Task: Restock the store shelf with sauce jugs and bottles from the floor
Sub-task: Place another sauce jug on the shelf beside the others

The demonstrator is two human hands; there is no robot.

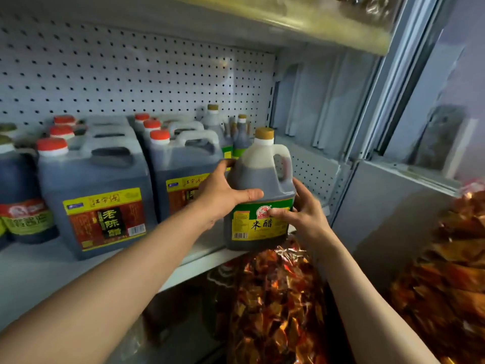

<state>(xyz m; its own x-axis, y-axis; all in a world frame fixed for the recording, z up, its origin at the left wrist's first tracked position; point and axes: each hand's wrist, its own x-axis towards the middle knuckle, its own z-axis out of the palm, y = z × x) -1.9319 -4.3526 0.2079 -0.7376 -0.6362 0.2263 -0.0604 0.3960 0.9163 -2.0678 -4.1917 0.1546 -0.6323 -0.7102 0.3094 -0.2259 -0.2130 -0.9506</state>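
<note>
Gold-capped dark vinegar jug (261, 190) stands upright at the white shelf's (39, 274) front edge.

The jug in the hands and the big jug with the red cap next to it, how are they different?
The held jug has a gold cap; the red-capped jug has an orange-red one. The held jug is rounder and narrower; the red-capped jug is wide and boxy. The held jug's label is green and yellow; the other's is mostly red. The left hand and right hand grip only the held jug. Both hold dark liquid.

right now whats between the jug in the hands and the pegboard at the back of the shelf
In the head view, two more gold-capped jugs stand behind the held jug, in front of the pegboard. They look like the same green-labelled kind.
</note>
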